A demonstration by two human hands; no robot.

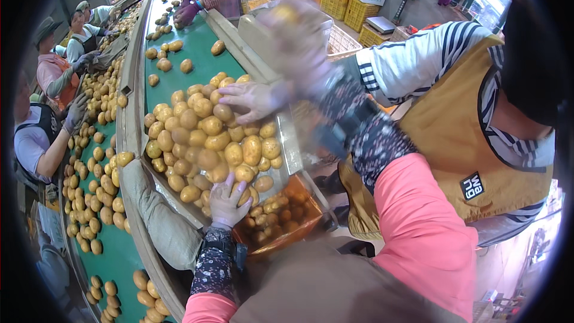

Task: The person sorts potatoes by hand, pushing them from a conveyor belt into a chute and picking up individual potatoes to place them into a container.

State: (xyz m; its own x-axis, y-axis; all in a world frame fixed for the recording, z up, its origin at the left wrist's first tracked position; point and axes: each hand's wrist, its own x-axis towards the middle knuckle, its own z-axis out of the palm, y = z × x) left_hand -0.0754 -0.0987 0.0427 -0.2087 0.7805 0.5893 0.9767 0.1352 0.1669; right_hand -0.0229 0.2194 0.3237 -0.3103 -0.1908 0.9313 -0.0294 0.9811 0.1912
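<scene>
My left hand [229,204], in a thin pale glove, rests with spread fingers on the near edge of a heap of potatoes [206,125]. The heap lies in a metal chute at the end of a green conveyor belt [197,45]. My right hand [296,39] is raised above the belt's right rail, smeared by motion. A yellowish blur shows at its fingers; I cannot make out whether it is a potato. Between my hands, a co-worker's gloved hand [254,100] reaches onto the heap from the right. Below the chute, an orange-lined container [299,227] holds more potatoes.
A co-worker in a tan apron [454,143] stands close on my right. Another person's purple glove [188,13] is at the far belt. Several people line a second potato belt [122,251] at left. A padded grey cloth [161,215] covers the rail. Yellow crates [359,15] stand behind.
</scene>
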